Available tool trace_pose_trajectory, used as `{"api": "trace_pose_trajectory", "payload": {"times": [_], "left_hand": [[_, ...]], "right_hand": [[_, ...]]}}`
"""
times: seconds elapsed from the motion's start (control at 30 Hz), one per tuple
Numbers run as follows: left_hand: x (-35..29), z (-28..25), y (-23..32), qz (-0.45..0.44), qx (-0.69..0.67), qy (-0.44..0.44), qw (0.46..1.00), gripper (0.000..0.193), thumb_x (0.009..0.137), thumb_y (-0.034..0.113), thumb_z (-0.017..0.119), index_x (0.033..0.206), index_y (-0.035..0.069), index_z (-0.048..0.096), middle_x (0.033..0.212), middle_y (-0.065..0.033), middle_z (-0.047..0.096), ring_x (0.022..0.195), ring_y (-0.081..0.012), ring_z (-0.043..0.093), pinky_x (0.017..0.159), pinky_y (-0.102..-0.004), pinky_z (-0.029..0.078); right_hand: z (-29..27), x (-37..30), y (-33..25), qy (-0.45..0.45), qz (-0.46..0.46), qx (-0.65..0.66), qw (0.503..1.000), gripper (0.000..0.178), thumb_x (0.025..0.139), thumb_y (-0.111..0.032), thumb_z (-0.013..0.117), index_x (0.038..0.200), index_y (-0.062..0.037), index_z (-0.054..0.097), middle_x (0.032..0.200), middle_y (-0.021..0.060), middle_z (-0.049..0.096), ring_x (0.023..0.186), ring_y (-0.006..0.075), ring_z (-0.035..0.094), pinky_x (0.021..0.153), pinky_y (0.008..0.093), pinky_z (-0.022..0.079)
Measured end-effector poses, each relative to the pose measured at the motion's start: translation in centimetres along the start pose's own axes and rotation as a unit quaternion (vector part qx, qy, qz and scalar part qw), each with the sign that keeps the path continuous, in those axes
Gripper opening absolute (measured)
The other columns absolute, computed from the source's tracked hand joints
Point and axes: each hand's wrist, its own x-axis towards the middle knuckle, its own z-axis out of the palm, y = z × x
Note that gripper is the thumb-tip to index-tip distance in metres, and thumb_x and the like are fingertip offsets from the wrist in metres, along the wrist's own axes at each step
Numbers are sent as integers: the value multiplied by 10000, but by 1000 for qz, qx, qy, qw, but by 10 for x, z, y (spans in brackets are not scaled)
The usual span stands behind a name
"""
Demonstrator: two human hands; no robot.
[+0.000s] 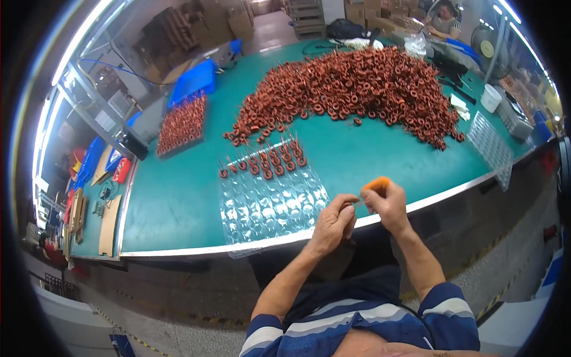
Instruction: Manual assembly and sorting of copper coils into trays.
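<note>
My left hand (335, 222) is closed in a pinch at the table's front edge. A bit of a reddish copper-wound ring coil (347, 204) shows between its fingertips, the rest being covered by the fingers. Close beside it, my right hand (388, 206) is wrapped round an orange-handled tool (377, 184), whose tip points toward the left fingertips; its exact kind cannot be made out. Left of my hands lies a clear plastic tray (270, 208) with round pockets. Several ring coils (269, 166) stand in its far rows, wire ends up, and its near rows hold none.
A large heap of ring coils (357, 89) spreads across the green table (172, 208). At the left is a filled coil tray (181, 128) near a blue bin (195, 80). Rightward are another clear tray (492, 149) overhanging the edge and a white cup (491, 98). A person (445, 22) sits far back.
</note>
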Motion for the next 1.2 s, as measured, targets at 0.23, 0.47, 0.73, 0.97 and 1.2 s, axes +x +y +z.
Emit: {"api": "trace_pose_trajectory", "payload": {"times": [0.23, 0.47, 0.73, 0.97, 1.2], "left_hand": [[-1, 14, -6, 22, -65, 0, 998, 247, 1021, 209, 423, 1167, 18, 484, 692, -60, 502, 552, -131, 493, 515, -252, 424], [0, 16, -10, -39, -224, -14, 974, 269, 1015, 256, 441, 1143, 23, 478, 727, -72, 483, 578, -157, 487, 529, -269, 435], [1, 13, -4, -3, -79, 19, 997, 237, 1011, 226, 453, 1099, 9, 489, 742, -62, 563, 585, -134, 559, 526, -246, 445], [18, 13, 8, 137, 418, 35, 897, 235, 951, 146, 541, 1117, -9, 481, 845, -242, 637, 787, -412, 639, 639, -442, 500], [21, 1, 39, 114, 440, -103, 885, 241, 939, 170, 559, 1128, 43, 479, 907, -221, 624, 841, -397, 631, 677, -461, 490]], "right_hand": [[3, -6, 7, 2, 23, 173, 985, 273, 891, -203, 688, 1054, 6, 625, 722, 8, 598, 571, 64, 505, 506, 188, 378], [6, -9, 17, -25, 55, 211, 976, 239, 897, -211, 678, 1026, -9, 674, 758, 21, 641, 592, 56, 498, 520, 182, 378], [11, -10, 13, 96, -52, 71, 992, 265, 952, -263, 606, 973, -1, 640, 696, 9, 580, 556, 53, 502, 478, 191, 377], [3, -17, 25, -1, 33, 153, 988, 278, 920, -279, 654, 865, -7, 631, 647, 7, 569, 495, 57, 495, 441, 191, 370], [-19, -8, 26, -94, 168, 266, 945, 202, 915, -219, 648, 867, -26, 618, 695, 18, 586, 537, 70, 511, 460, 188, 373]]}}
